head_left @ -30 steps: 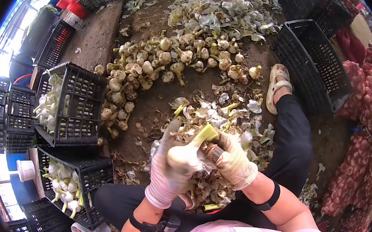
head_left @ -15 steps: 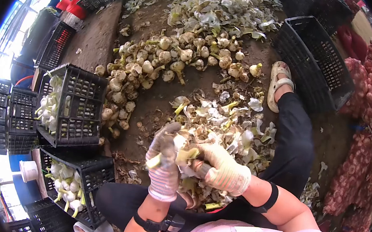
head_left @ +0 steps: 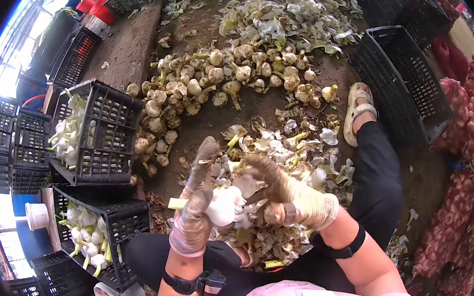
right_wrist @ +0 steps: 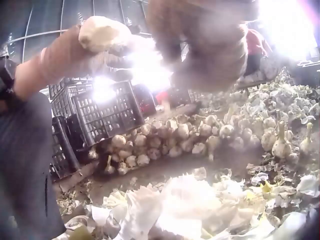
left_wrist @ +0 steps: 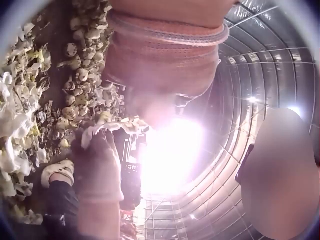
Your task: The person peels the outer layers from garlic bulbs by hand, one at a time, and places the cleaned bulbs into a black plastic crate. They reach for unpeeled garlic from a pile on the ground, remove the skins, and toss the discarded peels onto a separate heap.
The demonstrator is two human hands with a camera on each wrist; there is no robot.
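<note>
A white garlic bulb point(head_left: 224, 205) lies in my gloved left hand point(head_left: 195, 201), held between thumb and fingers, its cut pale-green stem point(head_left: 177, 203) sticking out on the left. The bulb point(right_wrist: 102, 34) also shows in the right wrist view. Just right of it is my gloved right hand point(head_left: 292, 197), fingers stretched toward the bulb and thumb apart from them. A brownish flake of skin point(head_left: 248, 187) hangs between the hands. In the left wrist view, a strip of garlic skin point(left_wrist: 117, 127) overlaps the right fingertips. Loose peelings point(head_left: 273, 238) lie below both hands.
Unpeeled garlic bulbs point(head_left: 189, 82) curve in a heap ahead, with a big peelings pile point(head_left: 280, 14) behind. Black crates point(head_left: 105, 134) of peeled garlic stand on the left. Another black crate point(head_left: 400, 78) and red net sacks point(head_left: 458, 188) are on the right, near a sandalled foot point(head_left: 359, 112).
The bulb has turned in the left hand, its stem now pointing left and its white surface showing. My right hand has opened its fingers, which were curled close against the bulb.
</note>
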